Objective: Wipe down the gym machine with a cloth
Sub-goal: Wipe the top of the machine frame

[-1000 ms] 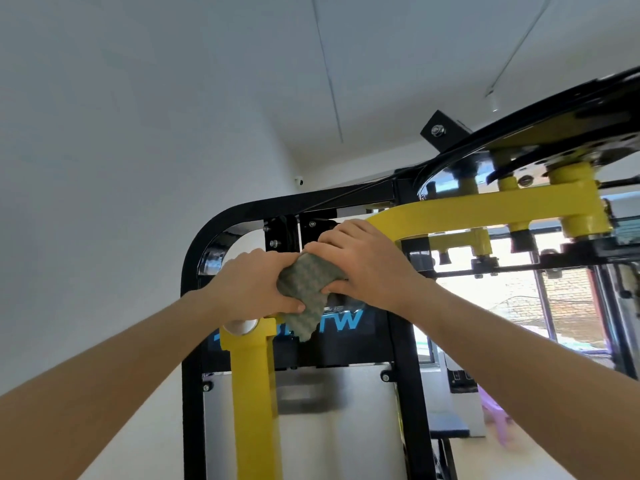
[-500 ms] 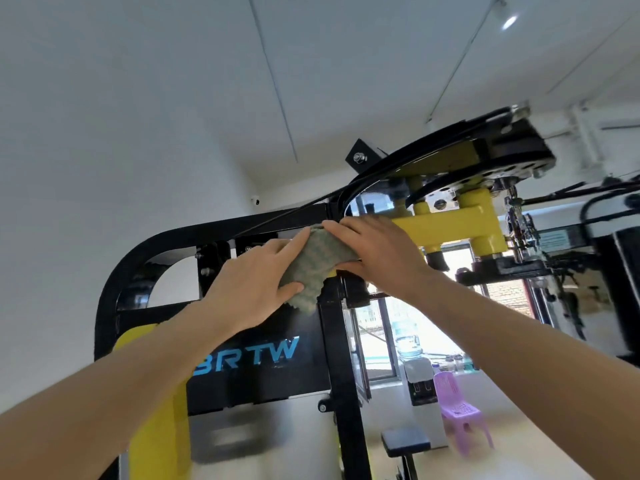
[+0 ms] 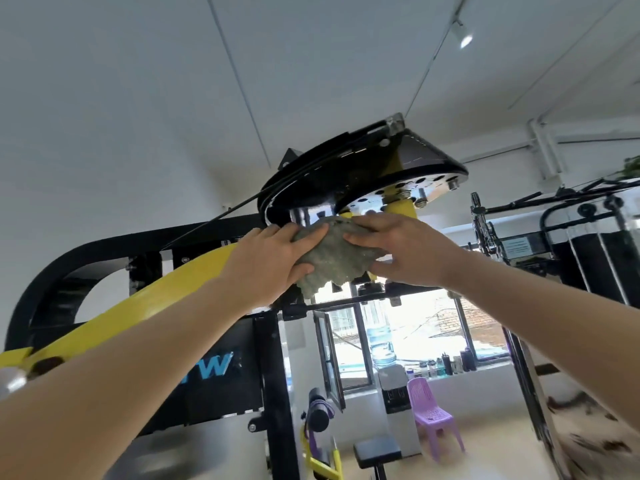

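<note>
A grey-green textured cloth (image 3: 332, 259) is wrapped over the yellow arm (image 3: 166, 292) of the gym machine, just under its black round cam plate (image 3: 311, 188). My left hand (image 3: 273, 268) grips the cloth's left side, thumb under it and fingers curled over the top. My right hand (image 3: 401, 251) holds the cloth's right side with fingers laid over it and thumb beneath. The cloth's ragged lower edge hangs free between both hands. The black frame (image 3: 104, 247) curves off to the left.
A cable (image 3: 214, 216) runs from the cam down to the left. Behind stand a water dispenser (image 3: 394, 393), a purple plastic chair (image 3: 433, 414), a black padded seat (image 3: 377, 448) and a window sill with bottles. Another black machine (image 3: 588, 244) stands at the right.
Both hands slid the cloth rightward along the yellow arm, from the left corner of the frame to under the cam plate. The view turned right and up.
</note>
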### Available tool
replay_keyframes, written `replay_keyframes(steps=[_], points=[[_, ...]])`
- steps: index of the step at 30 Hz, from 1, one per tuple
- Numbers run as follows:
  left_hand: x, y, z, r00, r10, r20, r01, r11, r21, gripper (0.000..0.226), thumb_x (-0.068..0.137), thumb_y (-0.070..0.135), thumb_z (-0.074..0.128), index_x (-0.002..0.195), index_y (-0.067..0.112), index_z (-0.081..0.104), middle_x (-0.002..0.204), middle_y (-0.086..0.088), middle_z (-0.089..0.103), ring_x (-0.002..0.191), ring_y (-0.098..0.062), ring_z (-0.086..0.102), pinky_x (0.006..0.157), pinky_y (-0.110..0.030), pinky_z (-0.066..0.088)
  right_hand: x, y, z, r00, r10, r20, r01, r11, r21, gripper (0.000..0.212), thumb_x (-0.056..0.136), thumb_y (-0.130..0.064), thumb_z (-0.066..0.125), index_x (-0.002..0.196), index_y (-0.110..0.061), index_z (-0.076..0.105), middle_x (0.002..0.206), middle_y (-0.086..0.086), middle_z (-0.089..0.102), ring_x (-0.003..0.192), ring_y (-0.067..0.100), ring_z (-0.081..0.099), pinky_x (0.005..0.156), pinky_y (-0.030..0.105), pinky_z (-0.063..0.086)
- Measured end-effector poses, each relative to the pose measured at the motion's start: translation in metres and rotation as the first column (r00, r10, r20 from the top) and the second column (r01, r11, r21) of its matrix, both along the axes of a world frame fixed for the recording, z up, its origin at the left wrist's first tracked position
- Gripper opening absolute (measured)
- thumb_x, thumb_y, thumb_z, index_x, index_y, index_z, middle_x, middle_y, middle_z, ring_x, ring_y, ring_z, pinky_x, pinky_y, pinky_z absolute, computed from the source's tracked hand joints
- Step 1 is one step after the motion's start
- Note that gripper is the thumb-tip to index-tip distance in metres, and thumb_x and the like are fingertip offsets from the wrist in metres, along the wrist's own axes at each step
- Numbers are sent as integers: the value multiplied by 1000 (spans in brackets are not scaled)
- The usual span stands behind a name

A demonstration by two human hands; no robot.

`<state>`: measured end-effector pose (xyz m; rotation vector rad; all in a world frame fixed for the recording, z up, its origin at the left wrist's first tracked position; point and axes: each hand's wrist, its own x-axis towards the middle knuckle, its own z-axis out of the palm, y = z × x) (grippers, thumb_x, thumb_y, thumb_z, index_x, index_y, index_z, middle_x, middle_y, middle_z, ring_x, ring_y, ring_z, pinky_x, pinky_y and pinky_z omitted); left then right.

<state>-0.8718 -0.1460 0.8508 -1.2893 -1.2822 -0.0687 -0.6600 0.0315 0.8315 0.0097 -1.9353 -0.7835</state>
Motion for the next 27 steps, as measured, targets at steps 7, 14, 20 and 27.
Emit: replay_keyframes(steps=[7,14,20,27], points=[[48,54,-5,993,-90,-81,91,996,18,56,96,44,50,150,30,45,149,-4,47,122,-28,48,93,-43,51,46,27,-14,997,-43,-60,34,990,-139,64,86,-62,57,118,-9,73,131,5,62,107,24,66,84,42,58],[85,94,-9,985,-129,-112,126,991,-35,60,101,51,28,151,22,46,157,-2,43,135,-25,42,106,-42,41,56,44,-27,975,-84,-205,-20,888,-459,29,96,-35,64,104,-9,75,112,7,73,96,29,69,85,41,53],[92,108,1,983,-135,-123,131,991,-42,60,102,48,29,155,22,39,165,-2,30,134,-21,48,98,-36,45,44,54,-8,870,177,-460,-486,465,-740,26,86,-3,72,110,-12,67,99,8,76,89,21,73,72,23,60],[52,72,1,978,-108,-179,107,994,-15,56,99,42,56,150,20,47,150,-6,51,125,-25,56,96,-40,52,24,44,-15,902,159,-401,-380,733,-564,64,80,-12,81,139,-19,56,131,6,56,111,23,57,99,38,50]])
